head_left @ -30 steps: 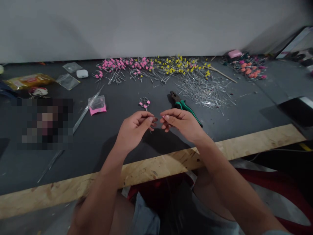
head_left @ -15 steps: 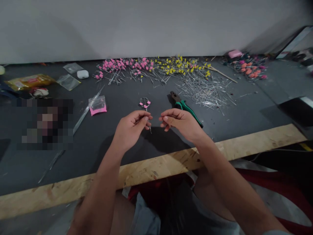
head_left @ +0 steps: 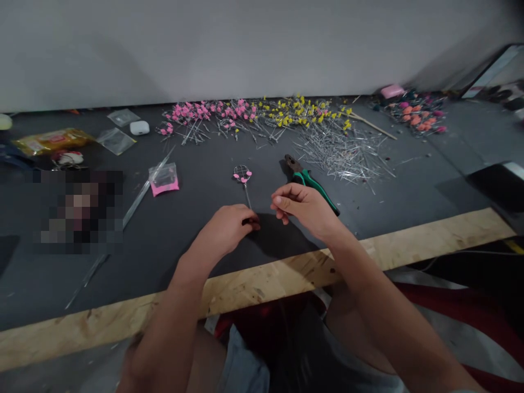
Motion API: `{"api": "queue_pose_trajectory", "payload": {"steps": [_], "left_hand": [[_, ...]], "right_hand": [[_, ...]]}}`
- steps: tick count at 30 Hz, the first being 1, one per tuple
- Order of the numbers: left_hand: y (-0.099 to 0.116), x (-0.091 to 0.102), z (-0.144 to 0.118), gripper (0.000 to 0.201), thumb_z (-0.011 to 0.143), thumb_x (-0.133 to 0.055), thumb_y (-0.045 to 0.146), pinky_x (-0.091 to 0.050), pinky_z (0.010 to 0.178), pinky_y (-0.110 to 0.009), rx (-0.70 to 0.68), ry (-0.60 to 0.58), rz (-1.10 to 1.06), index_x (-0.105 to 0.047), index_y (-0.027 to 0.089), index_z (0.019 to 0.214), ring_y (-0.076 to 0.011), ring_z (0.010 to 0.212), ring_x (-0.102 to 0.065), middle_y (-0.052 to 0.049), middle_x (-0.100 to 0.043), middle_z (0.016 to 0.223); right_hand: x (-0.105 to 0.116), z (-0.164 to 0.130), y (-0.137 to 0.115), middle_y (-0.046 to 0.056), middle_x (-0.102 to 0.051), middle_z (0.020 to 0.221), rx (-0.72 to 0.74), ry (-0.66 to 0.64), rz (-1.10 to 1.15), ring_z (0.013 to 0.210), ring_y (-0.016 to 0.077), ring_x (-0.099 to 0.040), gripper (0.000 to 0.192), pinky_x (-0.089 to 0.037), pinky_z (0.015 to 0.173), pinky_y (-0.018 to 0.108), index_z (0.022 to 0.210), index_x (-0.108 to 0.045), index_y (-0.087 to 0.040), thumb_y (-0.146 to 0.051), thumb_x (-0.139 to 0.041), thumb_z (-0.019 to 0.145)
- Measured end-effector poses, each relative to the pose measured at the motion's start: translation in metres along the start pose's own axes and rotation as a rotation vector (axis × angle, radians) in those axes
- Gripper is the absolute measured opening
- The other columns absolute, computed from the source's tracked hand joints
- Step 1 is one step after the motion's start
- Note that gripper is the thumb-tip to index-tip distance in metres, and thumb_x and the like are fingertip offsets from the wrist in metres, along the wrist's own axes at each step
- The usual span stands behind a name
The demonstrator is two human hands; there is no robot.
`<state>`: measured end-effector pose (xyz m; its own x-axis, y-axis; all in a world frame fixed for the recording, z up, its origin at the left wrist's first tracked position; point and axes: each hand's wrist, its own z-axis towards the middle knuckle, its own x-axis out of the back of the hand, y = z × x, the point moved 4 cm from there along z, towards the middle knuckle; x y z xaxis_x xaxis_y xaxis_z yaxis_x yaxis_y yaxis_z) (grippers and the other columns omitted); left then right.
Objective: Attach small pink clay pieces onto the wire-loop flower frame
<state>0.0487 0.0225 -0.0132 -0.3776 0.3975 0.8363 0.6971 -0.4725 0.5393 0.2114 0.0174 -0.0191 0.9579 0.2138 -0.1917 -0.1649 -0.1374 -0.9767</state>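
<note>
A small wire piece with a round mesh head and pink dots lies on the dark tabletop, its thin stem pointing toward me. My left hand is closed at the lower end of that stem, and the fingers hide the stem's tip. To the right, my right hand hovers with thumb and fingertips pinched together; whatever they hold, if anything, is too small to make out. Pliers with green handles lie just beyond my right hand, partly covered by it.
Pink-tipped wire pieces, yellow-tipped ones and a heap of bare wires line the back. A bag of pink material and long clear strips lie left. A phone-like dark object sits right. The wooden edge runs in front.
My left hand has moved down along the stem toward me, uncovering more of it. My right hand has shifted slightly right, still pinched. The mesh head has stayed in place.
</note>
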Motion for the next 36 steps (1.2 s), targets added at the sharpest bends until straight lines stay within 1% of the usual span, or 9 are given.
{"api": "queue_pose_trajectory", "payload": {"steps": [7, 16, 20, 23, 26, 29, 31, 34, 36], "left_hand": [[-0.003, 0.003, 0.006, 0.023, 0.084, -0.046, 0.019, -0.043, 0.073, -0.029, 0.052, -0.009, 0.088, -0.069, 0.018, 0.088, -0.018, 0.083, -0.061, -0.005, -0.067, 0.091], [-0.014, 0.009, 0.026, 0.026, 0.087, -0.046, 0.031, -0.042, 0.076, -0.032, 0.092, 0.081, 0.133, -0.068, 0.018, 0.092, -0.0207, 0.086, -0.061, -0.007, -0.068, 0.094], [-0.013, 0.015, 0.022, 0.03, 0.09, -0.041, 0.033, -0.042, 0.075, -0.032, 0.14, 0.136, 0.087, -0.068, 0.021, 0.094, -0.0212, 0.086, -0.063, -0.005, -0.07, 0.094], [-0.018, 0.022, 0.015, 0.03, 0.089, -0.042, 0.039, -0.043, 0.069, -0.032, 0.222, 0.177, 0.054, -0.068, 0.023, 0.089, -0.0213, 0.079, -0.064, -0.004, -0.072, 0.087], [-0.029, 0.031, 0.007, 0.025, 0.086, -0.047, 0.037, -0.045, 0.075, -0.032, 0.259, 0.262, 0.068, -0.069, 0.024, 0.089, -0.0215, 0.085, -0.064, -0.003, -0.071, 0.091], [-0.047, 0.04, -0.001, 0.027, 0.085, -0.047, 0.03, -0.045, 0.086, -0.033, 0.306, 0.325, 0.124, -0.068, 0.02, 0.098, -0.0217, 0.094, -0.062, -0.007, -0.068, 0.1], [-0.062, 0.043, -0.007, 0.031, 0.085, -0.043, 0.026, -0.044, 0.089, -0.035, 0.367, 0.303, 0.166, -0.066, 0.015, 0.104, -0.0229, 0.098, -0.06, -0.01, -0.066, 0.104], [-0.082, 0.046, -0.016, 0.037, 0.084, -0.037, 0.021, -0.044, 0.093, -0.039, 0.434, 0.277, 0.224, -0.064, 0.013, 0.109, -0.0248, 0.103, -0.059, -0.012, -0.065, 0.109], [-0.092, 0.049, -0.02, 0.038, 0.084, -0.036, 0.021, -0.043, 0.094, -0.04, 0.439, 0.317, 0.265, -0.063, 0.013, 0.11, -0.0256, 0.105, -0.058, -0.013, -0.065, 0.11]], "right_hand": [[0.002, 0.0, 0.0, 0.001, -0.067, 0.077, -0.025, 0.006, -0.016, 0.058, 0.0088, -0.059, 0.018, -0.046, 0.047, 0.02, 0.087, -0.06, -0.017, -0.031, -0.066, 0.077], [0.002, 0.001, -0.001, 0.0, -0.065, 0.073, -0.032, 0.004, -0.066, 0.057, 0.0079, -0.056, 0.018, -0.044, 0.048, 0.02, 0.085, -0.059, -0.018, -0.033, -0.065, 0.078], [0.003, 0.003, -0.001, 0.002, -0.066, 0.079, -0.042, 0.016, -0.109, 0.061, 0.0091, -0.058, 0.018, -0.045, 0.049, 0.021, 0.089, -0.059, -0.017, -0.032, -0.061, 0.08], [0.003, 0.003, -0.001, 0.0, -0.063, 0.072, -0.064, 0.025, -0.185, 0.057, 0.0086, -0.055, 0.018, -0.043, 0.048, 0.021, 0.082, -0.058, -0.017, -0.034, -0.06, 0.08], [0.002, 0.003, 0.0, -0.002, -0.058, 0.066, -0.062, 0.007, -0.297, 0.056, 0.0079, -0.053, 0.016, -0.045, 0.052, 0.022, 0.082, -0.06, -0.017, -0.032, -0.064, 0.077], [-0.001, 0.005, 0.004, 0.002, -0.063, 0.078, -0.082, -0.006, -0.326, 0.063, 0.0098, -0.057, 0.016, -0.046, 0.054, 0.022, 0.09, -0.061, -0.017, -0.027, -0.063, 0.077], [-0.002, 0.005, 0.007, 0.004, -0.065, 0.084, -0.095, 0.001, -0.314, 0.063, 0.0102, -0.058, 0.016, -0.045, 0.05, 0.022, 0.092, -0.058, -0.017, -0.026, -0.06, 0.079], [-0.003, 0.006, 0.01, 0.001, -0.062, 0.071, -0.107, -0.022, -0.363, 0.053, 0.0087, -0.053, 0.015, -0.04, 0.046, 0.021, 0.087, -0.058, -0.017, -0.03, -0.058, 0.081], [-0.004, 0.006, 0.009, -0.001, -0.058, 0.063, -0.091, -0.036, -0.422, 0.051, 0.0082, -0.05, 0.017, -0.039, 0.047, 0.021, 0.085, -0.059, -0.017, -0.034, -0.059, 0.08]]}}
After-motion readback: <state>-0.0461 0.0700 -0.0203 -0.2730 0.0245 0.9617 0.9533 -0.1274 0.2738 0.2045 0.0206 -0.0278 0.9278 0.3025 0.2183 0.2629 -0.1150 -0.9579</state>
